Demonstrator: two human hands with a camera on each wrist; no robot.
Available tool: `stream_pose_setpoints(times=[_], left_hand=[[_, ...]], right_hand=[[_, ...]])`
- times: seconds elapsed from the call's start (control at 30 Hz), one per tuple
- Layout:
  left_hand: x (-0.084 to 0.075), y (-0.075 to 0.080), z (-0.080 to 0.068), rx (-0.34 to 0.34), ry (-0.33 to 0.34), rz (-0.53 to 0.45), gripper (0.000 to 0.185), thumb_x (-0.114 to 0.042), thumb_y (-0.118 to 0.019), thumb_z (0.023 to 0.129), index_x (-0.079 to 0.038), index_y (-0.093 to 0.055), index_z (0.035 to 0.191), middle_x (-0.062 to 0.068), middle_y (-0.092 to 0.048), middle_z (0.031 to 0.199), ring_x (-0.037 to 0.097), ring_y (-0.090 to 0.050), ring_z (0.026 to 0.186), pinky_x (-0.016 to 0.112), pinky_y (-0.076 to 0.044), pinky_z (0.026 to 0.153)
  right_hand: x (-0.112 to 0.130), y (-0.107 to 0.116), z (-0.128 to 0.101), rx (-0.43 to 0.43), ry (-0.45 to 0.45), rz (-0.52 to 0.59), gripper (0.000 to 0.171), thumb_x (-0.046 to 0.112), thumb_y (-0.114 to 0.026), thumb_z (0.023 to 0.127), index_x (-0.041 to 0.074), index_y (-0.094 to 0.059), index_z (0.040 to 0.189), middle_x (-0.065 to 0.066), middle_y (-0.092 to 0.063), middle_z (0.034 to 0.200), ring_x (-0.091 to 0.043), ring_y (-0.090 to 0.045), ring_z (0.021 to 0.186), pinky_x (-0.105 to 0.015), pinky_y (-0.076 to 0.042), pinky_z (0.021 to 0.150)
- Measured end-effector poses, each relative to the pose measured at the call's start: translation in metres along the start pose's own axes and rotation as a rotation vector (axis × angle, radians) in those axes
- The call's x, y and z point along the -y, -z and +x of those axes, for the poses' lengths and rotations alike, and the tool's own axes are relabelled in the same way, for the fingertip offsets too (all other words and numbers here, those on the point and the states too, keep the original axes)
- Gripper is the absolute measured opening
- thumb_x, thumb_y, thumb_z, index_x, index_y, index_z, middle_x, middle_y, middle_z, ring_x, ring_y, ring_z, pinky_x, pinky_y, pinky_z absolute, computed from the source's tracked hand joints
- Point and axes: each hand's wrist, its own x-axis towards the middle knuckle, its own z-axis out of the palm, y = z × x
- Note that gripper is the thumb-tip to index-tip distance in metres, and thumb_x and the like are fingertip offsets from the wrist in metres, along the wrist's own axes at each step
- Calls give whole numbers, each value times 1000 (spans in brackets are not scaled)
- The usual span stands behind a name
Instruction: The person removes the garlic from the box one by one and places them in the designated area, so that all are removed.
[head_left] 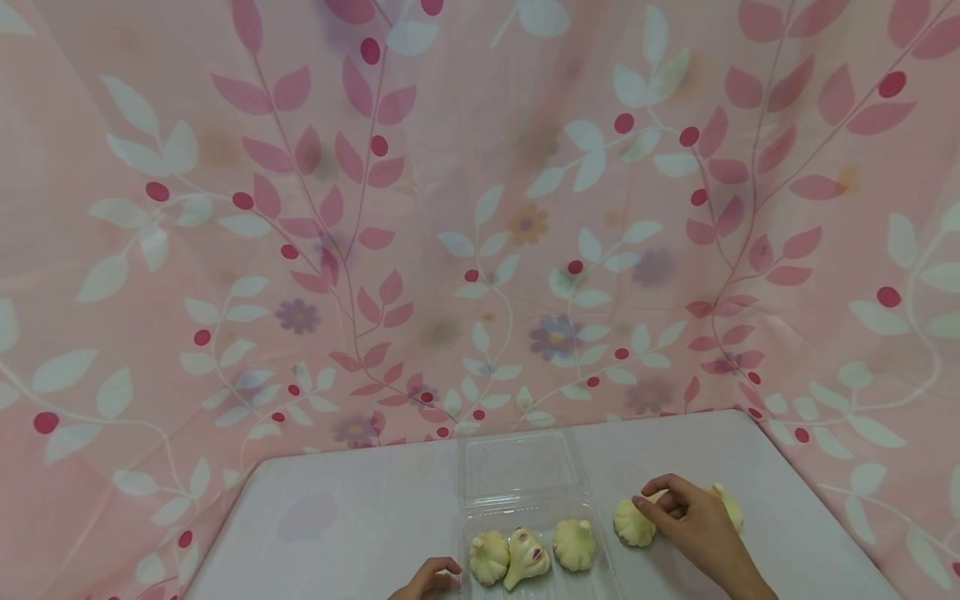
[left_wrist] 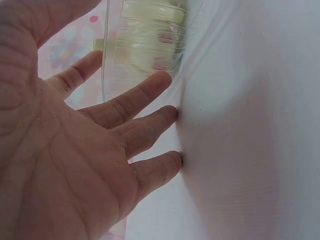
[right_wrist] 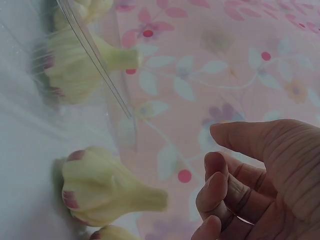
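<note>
A clear plastic box [head_left: 540, 510] holds three pale garlic bulbs: a left bulb [head_left: 489, 558], a middle bulb [head_left: 528, 560] lying on its side with purple marks, and a right bulb [head_left: 574, 546]. My left hand [head_left: 431, 578] is just left of the box, fingertips touching the table and nothing in its grasp; the left wrist view shows its spread fingers. Right of the box, my right hand [head_left: 701, 529] hovers over loose bulbs, its fingers loosely bent and nothing between thumb and fingertips. One loose garlic bulb [head_left: 634, 523] shows beside it; another bulb [head_left: 729, 505] is partly hidden behind it.
The box's transparent lid [head_left: 522, 467] lies folded back toward the far side of the white table [head_left: 337, 517]. A pink curtain [head_left: 450, 208] with printed leaves and flowers hangs behind and around the table.
</note>
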Motion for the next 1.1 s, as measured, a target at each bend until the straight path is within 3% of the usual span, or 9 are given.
stream_pose_setpoints(times=[0.3, 0.57, 0.8, 1.0, 1.1], left_hand=[[1, -1, 0, -12, 17, -12, 46, -20, -68, 84, -4, -40, 117, 21, -58, 111, 18, -57, 97, 36, -48, 78], [3, -1, 1, -3, 19, -43, 47, -18, -68, 84, -2, -38, 117, 22, -56, 112, 22, -57, 99, 36, -48, 79], [5, 0, 1, 9, -6, -44, 46, -18, -66, 86, -2, -38, 118, 24, -55, 113, 16, -56, 100, 36, -48, 79], [4, -3, 0, -19, 33, -41, 47, -19, -68, 84, -3, -40, 117, 23, -56, 113, 26, -57, 100, 45, -47, 80], [5, -2, 1, -12, 18, -51, 46, -18, -68, 84, -2, -39, 117, 23, -56, 113, 22, -58, 99, 40, -48, 80]], right_hand=[[7, -13, -2, 49, -31, 19, 25, 36, -74, 77, 16, -63, 89, 0, -61, 65, -11, -54, 56, -25, -43, 49], [9, -25, -4, 81, 7, 23, 22, 33, -74, 78, 17, -63, 88, 2, -57, 62, -9, -51, 52, -24, -42, 48], [12, -31, -4, 141, 40, 38, 26, 35, -72, 80, 13, -62, 89, 2, -56, 61, -8, -50, 50, -24, -43, 48], [15, -39, -5, 143, 9, 4, 25, 36, -73, 78, 15, -62, 88, 5, -54, 61, -7, -47, 50, -24, -40, 48], [14, -42, -5, 151, 10, -6, 22, 35, -72, 79, 18, -62, 88, 6, -55, 60, -7, -47, 50, -23, -40, 48]])
